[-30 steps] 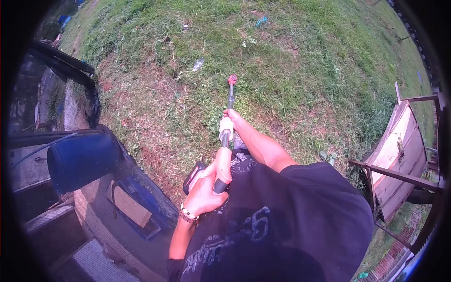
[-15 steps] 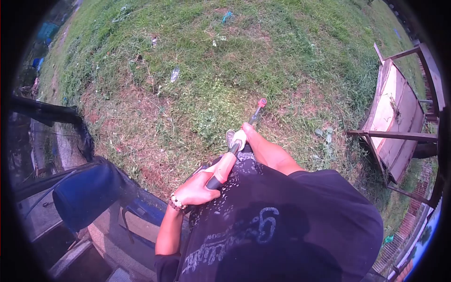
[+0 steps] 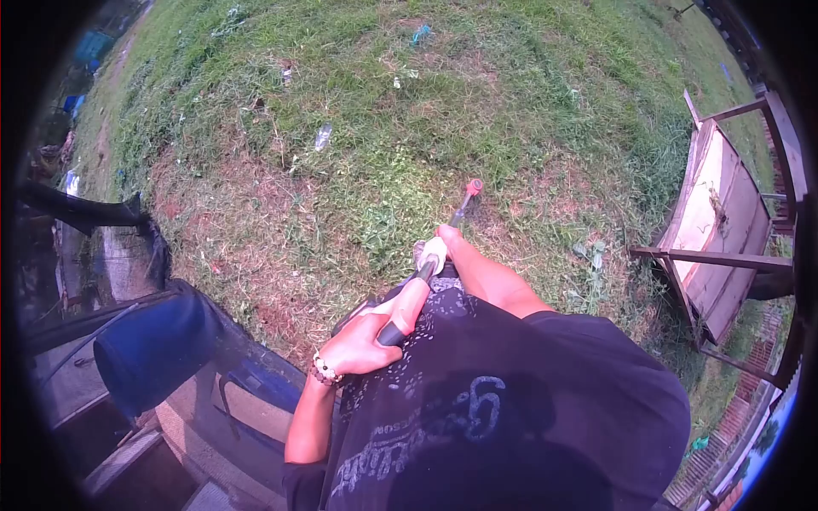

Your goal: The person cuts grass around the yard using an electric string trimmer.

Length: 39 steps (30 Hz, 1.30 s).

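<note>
A long-shafted tool, seemingly a grass trimmer (image 3: 411, 305), slants from my waist out over the grass. Its red head (image 3: 475, 186) hangs above cut grass and low weeds. My left hand (image 3: 362, 342), with a beaded bracelet at the wrist, is wrapped round the rear grip. Further forward, my right hand (image 3: 449, 236) is closed round the shaft near a whitish part. The tool's rear end is partly hidden by my left hand and dark shirt.
A blue barrel-like object (image 3: 158, 349) and dark boards stand at the lower left. At right is a wooden frame with a panel (image 3: 716, 230). A clear plastic bottle (image 3: 323, 136) and a teal scrap (image 3: 420, 35) lie on the grass.
Over the last second, the tool's red head has swung to the right and closer to me, both hands still on it. The view has shifted. Since half a second ago little differs.
</note>
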{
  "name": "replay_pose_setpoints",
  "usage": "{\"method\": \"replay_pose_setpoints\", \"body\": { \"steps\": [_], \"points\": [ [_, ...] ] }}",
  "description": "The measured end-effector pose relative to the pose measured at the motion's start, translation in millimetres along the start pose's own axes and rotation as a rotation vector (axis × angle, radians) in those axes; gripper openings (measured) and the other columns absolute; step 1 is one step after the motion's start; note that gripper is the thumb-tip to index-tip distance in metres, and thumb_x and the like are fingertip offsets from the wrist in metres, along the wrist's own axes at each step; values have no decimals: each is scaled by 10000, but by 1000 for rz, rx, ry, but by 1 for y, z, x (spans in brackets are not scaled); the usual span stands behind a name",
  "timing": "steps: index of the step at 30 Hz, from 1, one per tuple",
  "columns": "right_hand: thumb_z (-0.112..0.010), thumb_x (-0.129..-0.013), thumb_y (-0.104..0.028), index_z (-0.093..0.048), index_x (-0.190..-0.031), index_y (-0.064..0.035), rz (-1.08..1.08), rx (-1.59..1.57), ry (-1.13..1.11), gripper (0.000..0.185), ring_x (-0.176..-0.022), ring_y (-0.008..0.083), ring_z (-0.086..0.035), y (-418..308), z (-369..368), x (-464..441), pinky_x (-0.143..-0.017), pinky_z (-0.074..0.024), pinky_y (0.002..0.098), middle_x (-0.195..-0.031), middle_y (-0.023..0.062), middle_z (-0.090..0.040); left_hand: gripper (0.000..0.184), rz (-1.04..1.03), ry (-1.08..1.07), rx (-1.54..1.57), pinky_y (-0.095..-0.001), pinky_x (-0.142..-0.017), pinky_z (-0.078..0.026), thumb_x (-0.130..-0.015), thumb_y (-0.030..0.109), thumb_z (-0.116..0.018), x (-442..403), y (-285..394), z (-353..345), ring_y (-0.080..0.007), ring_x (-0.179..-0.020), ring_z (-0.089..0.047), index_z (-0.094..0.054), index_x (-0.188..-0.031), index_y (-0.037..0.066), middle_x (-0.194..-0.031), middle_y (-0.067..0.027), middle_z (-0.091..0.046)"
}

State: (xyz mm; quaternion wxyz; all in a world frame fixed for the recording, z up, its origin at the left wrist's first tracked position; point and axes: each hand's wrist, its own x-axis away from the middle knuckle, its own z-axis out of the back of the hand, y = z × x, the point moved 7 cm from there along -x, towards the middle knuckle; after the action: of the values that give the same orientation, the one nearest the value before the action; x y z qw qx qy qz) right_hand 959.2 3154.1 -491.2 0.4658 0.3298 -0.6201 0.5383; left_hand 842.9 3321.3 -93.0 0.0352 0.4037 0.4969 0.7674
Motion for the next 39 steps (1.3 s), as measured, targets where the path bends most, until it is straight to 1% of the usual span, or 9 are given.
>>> {"method": "replay_pose_setpoints", "body": {
  "steps": [4,7,10,16,22,25,30,36,39],
  "points": [
    [-566,-837,-71,-589,-787,-39,50,179,-48,63,-442,174,-527,-30,-54,10,-408,-460,362,-591,47,-546,642,20,127,4,-363,-946,-432,-675,100,-628,8,-6,3,-281,-1020,-570,-521,-1295,-28,-1176,-194,-594],
    [-568,-832,-65,-594,-791,-34,74,301,-87,58,-442,173,-528,-51,-94,23,-408,-460,361,-592,48,-549,753,67,262,18,-351,-943,-435,-678,95,-618,13,3,10,-276,-1034,-575,-432,-1399,-18,-1196,-194,-590],
    [-569,-828,-59,-598,-794,-28,74,332,-166,54,-442,172,-530,-61,-128,26,-408,-461,361,-593,49,-551,723,6,458,33,-415,-789,-492,-649,118,-633,12,7,14,-386,-870,-637,-461,-1345,25,-964,-221,-654],
    [-620,-768,-13,-609,-817,41,92,243,-282,73,-473,191,-573,-60,-157,6,-421,-448,359,-629,101,-592,863,-55,549,107,-398,-814,-492,-643,94,-625,7,-1,14,-376,-891,-640,-363,-1464,37,-943,-223,-647],
    [-580,-803,-7,-599,-789,10,97,258,-141,29,-444,189,-542,-55,-114,-16,-393,-444,367,-605,88,-563,866,-54,416,66,-391,-814,-489,-653,98,-626,-3,1,15,-352,-875,-640,-358,-1476,63,-976,-218,-650],
    [-601,-787,-37,-608,-787,2,106,210,-69,40,-464,203,-549,-51,-75,-25,-402,-443,389,-615,95,-566,744,0,186,111,-329,-992,-412,-668,51,-592,-11,4,13,-238,-1075,-565,-442,-1393,-19,-1225,-148,-581],
    [-615,-783,-59,-618,-805,16,85,94,25,79,-487,212,-565,-52,-4,-4,-423,-452,394,-628,106,-576,646,-26,12,62,-340,-1016,-399,-671,59,-615,-33,-4,8,-247,-1110,-558,-516,-1302,-32,-1250,-144,-577],
    [-621,-781,-63,-621,-815,24,68,12,169,94,-495,214,-571,-31,62,-18,-432,-457,393,-637,110,-583,449,-6,-136,77,-328,-669,-486,-705,184,-675,-52,-11,11,-159,-717,-596,-640,-1110,-5,-811,-79,-637],
    [-623,-779,-66,-622,-820,27,62,1,236,102,-499,215,-573,-22,81,-23,-436,-459,392,-642,112,-587,422,61,-204,76,-313,-632,-467,-711,186,-674,-59,-16,13,-137,-685,-576,-650,-1084,-11,-762,-51,-620]
  ]
}}
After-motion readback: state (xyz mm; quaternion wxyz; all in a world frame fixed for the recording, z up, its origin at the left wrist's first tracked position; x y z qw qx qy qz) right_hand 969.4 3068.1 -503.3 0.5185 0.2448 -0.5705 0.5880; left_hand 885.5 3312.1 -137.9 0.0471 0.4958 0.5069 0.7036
